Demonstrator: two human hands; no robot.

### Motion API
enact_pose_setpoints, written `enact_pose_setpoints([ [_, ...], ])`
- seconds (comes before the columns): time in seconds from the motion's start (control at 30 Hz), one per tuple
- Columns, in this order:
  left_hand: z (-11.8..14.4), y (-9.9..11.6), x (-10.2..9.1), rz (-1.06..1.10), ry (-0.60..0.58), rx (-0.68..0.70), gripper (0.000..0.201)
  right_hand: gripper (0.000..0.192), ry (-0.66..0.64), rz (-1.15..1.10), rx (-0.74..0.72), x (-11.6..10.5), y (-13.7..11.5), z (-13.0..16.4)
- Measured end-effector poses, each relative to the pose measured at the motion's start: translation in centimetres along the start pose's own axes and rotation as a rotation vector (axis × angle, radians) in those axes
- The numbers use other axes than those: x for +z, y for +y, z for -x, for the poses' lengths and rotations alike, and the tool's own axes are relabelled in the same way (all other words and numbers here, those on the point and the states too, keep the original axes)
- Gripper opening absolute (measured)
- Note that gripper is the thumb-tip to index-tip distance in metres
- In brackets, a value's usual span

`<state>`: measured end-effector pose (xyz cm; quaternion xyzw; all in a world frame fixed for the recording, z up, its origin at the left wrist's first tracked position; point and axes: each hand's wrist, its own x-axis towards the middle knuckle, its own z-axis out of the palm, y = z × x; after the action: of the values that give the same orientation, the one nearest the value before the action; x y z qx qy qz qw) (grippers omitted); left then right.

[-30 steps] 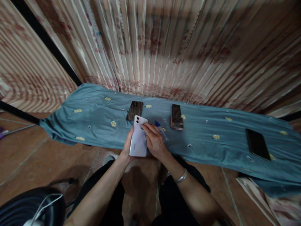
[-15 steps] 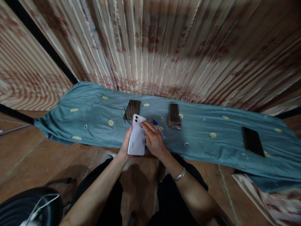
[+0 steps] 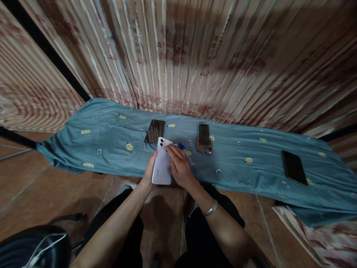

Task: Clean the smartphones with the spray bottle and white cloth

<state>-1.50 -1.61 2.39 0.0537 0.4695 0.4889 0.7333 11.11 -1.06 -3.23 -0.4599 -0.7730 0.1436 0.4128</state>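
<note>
Phone [image 3: 161, 168] back-up in gripping left hand [image 3: 148, 175], right hand [image 3: 180, 168] fingers pinched on small cloth [image 3: 170, 147].

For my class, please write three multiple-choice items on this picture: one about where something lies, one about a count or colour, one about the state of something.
1. Where does the wood-patterned phone lie?
A. On the teal cloth, just beyond the white phone
B. On the bare floor
C. In the person's lap

2. How many phones lie flat on the teal cloth, not counting the one in hand?
A. One
B. Three
C. Five

3. How is the white phone held?
A. Screen up, flat on the cloth
B. Back up with its camera lenses showing, in the left hand
C. Closed inside a case

Answers:
1 A: it rests on the cloth past the white phone's top edge.
2 B: the wood-patterned phone, the middle phone and the black phone at right.
3 B: the left hand grips its side while the right hand presses a small white piece near the lenses.
</note>
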Motion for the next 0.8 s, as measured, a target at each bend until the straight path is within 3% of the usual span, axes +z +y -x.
enact_pose_setpoints([
  [0.37, 0.3, -1.1, -0.2, -0.123, -0.083, -0.039, 0.041, 0.053, 0.025, 0.04, 0.062, -0.5, 1.9, -0.7],
  [0.8, -0.1, -0.9, -0.3, -0.147, -0.09, -0.037, 0.046, 0.05, 0.031, 0.012, 0.023, -0.8, 1.6, -0.6],
])
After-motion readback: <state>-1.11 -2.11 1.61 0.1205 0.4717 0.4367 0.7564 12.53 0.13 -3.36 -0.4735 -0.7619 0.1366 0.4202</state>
